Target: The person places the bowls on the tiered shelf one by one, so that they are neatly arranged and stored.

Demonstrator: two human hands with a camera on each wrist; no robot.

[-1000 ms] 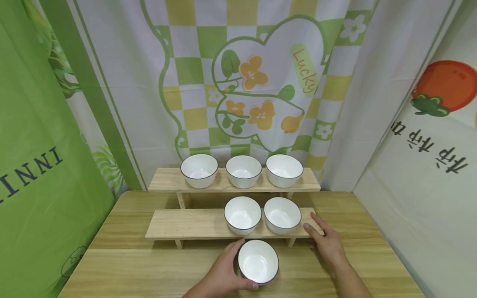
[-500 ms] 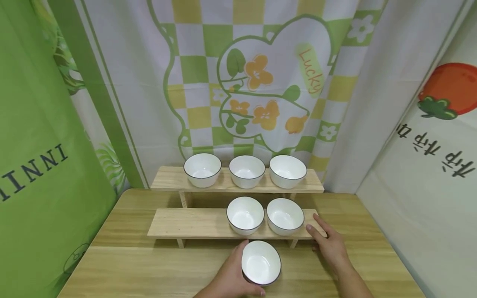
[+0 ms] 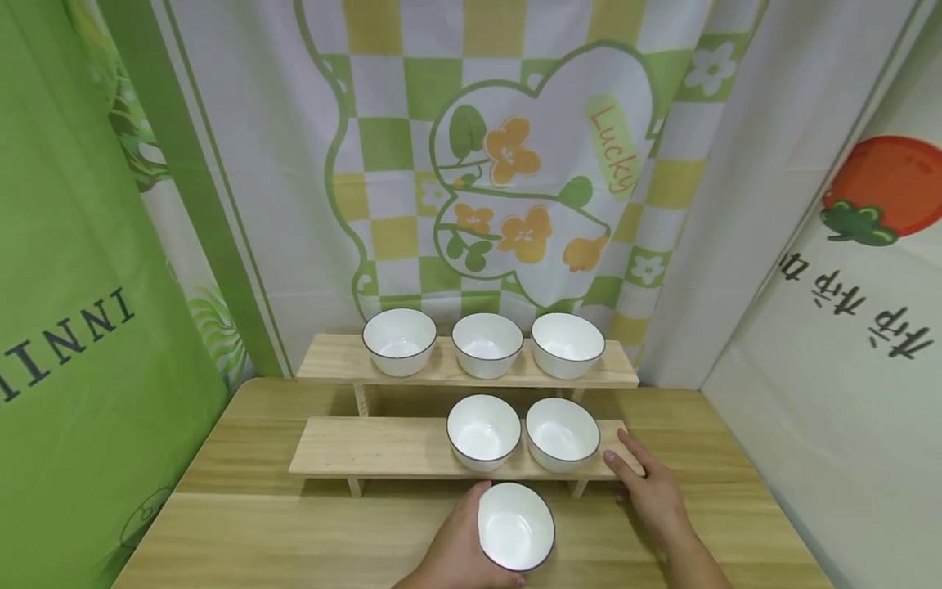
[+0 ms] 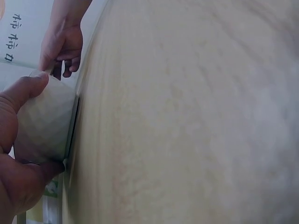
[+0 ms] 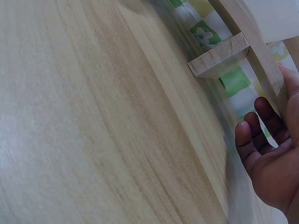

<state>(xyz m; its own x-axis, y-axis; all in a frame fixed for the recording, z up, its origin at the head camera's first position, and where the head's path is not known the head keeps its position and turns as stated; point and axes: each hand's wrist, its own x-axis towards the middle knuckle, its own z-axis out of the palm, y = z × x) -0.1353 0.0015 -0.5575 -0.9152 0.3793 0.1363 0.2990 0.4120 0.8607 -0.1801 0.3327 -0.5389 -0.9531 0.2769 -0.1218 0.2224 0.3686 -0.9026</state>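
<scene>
My left hand [image 3: 464, 544] grips a white bowl [image 3: 517, 528] with a dark rim in front of the lower wooden shelf [image 3: 368, 446]. In the left wrist view, its thumb and fingers lie around the bowl's faceted outer wall [image 4: 46, 121]. I cannot tell whether this bowl touches the table. At the shelf's right end, my right hand [image 3: 657, 499] holds the board, thumb on top and forefinger by the far corner. Its other fingers [image 5: 252, 140] curl loosely below the board in the right wrist view. Two similar bowls, a left one [image 3: 483, 432] and a right one [image 3: 562, 433], stand on this shelf.
Behind, a higher wooden shelf [image 3: 331, 360] carries three more white bowls, the middle one [image 3: 487, 345] between two others. Both shelves stand on a wood-grain table [image 3: 243, 523]. Printed curtains [image 3: 294, 204] close in the back and sides.
The head view has shifted slightly. The bowl in my left hand has tipped a little, so its near outer side shows less. My right hand has kept its place at the shelf's end.
</scene>
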